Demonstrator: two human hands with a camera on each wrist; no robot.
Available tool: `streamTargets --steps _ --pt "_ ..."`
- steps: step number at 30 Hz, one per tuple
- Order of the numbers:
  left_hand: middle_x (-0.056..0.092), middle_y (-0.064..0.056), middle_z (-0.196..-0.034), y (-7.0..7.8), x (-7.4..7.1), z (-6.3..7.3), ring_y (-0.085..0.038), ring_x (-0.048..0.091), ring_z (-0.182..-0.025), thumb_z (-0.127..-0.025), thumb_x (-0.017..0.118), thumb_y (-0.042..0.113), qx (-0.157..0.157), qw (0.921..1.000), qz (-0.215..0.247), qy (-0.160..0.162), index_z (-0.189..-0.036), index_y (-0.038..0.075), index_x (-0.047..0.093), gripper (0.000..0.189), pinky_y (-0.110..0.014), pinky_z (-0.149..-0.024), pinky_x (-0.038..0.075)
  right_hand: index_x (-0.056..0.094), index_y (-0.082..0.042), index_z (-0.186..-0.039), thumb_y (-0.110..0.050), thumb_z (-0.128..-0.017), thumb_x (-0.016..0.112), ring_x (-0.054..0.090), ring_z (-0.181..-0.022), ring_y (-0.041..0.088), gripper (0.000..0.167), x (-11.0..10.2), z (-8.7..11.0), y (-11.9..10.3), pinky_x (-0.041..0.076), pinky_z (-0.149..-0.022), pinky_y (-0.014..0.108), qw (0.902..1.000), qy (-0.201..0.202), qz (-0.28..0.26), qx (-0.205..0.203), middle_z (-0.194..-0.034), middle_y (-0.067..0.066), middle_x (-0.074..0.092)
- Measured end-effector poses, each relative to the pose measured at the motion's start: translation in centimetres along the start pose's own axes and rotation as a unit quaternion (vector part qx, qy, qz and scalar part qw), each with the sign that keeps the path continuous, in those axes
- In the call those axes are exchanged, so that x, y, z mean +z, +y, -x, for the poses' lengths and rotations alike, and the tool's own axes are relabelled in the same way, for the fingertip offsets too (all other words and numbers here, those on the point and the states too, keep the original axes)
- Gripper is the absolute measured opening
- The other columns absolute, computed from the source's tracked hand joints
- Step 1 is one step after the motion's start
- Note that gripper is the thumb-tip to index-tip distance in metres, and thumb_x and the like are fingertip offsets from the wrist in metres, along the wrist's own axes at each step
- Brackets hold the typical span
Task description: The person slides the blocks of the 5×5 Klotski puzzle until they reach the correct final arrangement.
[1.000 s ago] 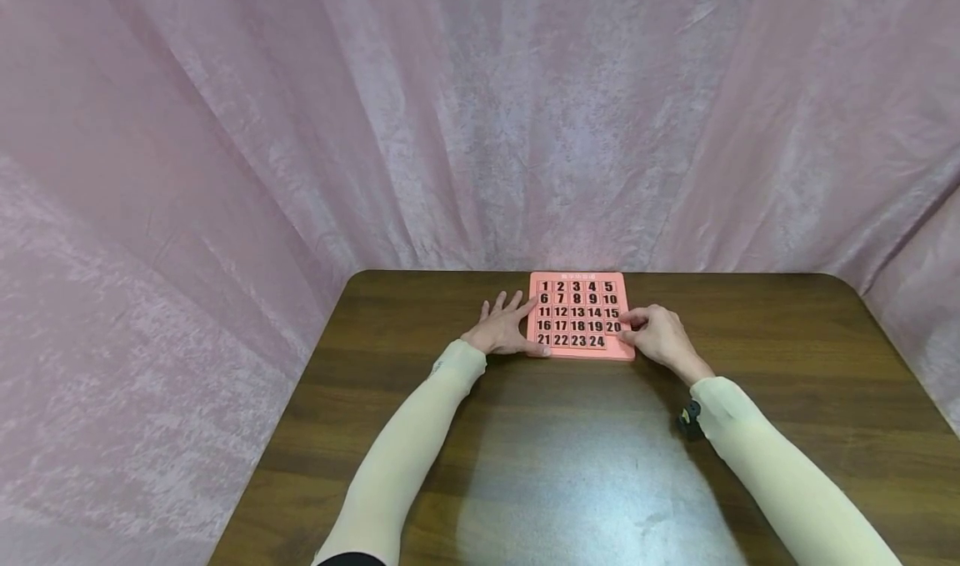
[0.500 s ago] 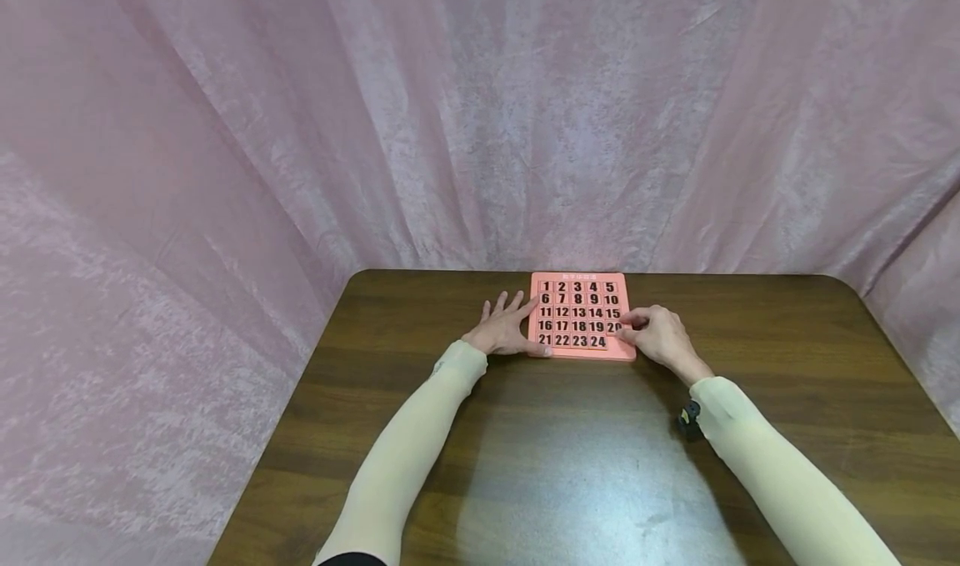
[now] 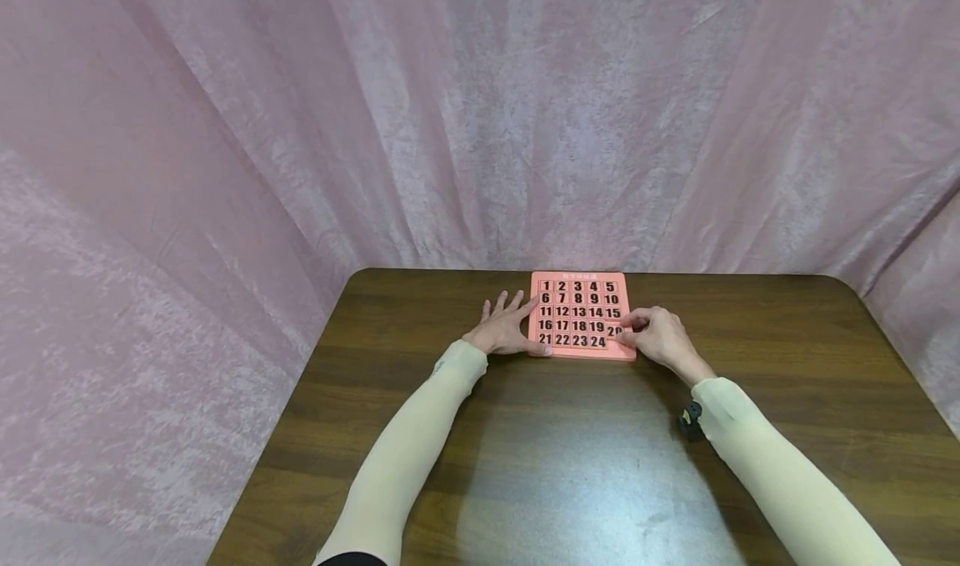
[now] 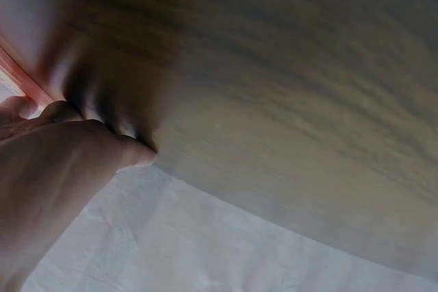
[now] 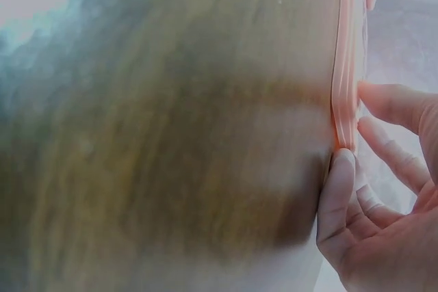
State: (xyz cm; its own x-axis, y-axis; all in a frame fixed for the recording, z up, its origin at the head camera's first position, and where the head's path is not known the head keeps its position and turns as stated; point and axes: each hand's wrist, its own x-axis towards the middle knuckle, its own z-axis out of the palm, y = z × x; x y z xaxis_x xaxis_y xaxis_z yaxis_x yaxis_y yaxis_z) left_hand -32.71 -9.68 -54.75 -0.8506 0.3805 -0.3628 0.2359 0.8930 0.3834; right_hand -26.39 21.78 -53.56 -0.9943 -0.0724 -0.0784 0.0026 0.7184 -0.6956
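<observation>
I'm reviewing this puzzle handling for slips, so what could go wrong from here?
The square pink tile with a black 20 sits slightly lower than its neighbour 19, partway toward the bottom-right gap, so it might catch or stop short.

The flat pink number board lies on the brown wood-grain table; a push from the right hand could slide it if the left hand steadies it poorly.
</observation>
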Motion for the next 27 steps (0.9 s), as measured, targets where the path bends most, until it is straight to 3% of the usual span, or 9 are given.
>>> streamTargets --steps 7,14,27 --pt "-0.001 -0.005 -0.188 0.4 -0.3 1.0 -0.035 -0.011 -0.174 -0.089 0.076 0.073 0.018 0.9997 -0.008 0.017 -0.177 0.037 0.009 0.116 -0.061 -0.138 -0.009 0.079 -0.004 -0.112 -0.020 -0.096 0.082 0.067 -0.099 0.029 0.023 -0.2 0.2 0.0 0.047 -0.081 0.034 0.9998 -0.018 -0.002 -0.008 -0.115 0.019 0.077" --pt "-0.010 0.003 -0.186 0.0 0.1 -0.1 -0.028 -0.020 -0.172 -0.088 0.078 0.072 -0.004 1.0000 0.006 -0.004 -0.175 0.044 0.002 0.119 -0.058 -0.137 -0.016 0.078 -0.005 -0.102 -0.014 -0.093 0.083 0.063 -0.083 0.017 0.014 -0.3 0.6 0.1 0.045 -0.077 0.032 0.9992 -0.033 -0.003 -0.021 -0.101 0.013 0.077" --pt "-0.011 0.004 -0.186 0.0 0.2 -0.5 -0.028 -0.020 -0.173 -0.087 0.078 0.074 -0.010 0.9999 -0.003 -0.007 -0.175 0.044 0.001 0.120 -0.058 -0.137 -0.016 0.078 -0.004 -0.100 -0.010 -0.089 0.084 0.064 -0.081 0.015 0.014 -0.5 0.7 0.2 0.046 -0.078 0.031 0.9987 -0.033 -0.005 -0.038 -0.098 0.013 0.079"
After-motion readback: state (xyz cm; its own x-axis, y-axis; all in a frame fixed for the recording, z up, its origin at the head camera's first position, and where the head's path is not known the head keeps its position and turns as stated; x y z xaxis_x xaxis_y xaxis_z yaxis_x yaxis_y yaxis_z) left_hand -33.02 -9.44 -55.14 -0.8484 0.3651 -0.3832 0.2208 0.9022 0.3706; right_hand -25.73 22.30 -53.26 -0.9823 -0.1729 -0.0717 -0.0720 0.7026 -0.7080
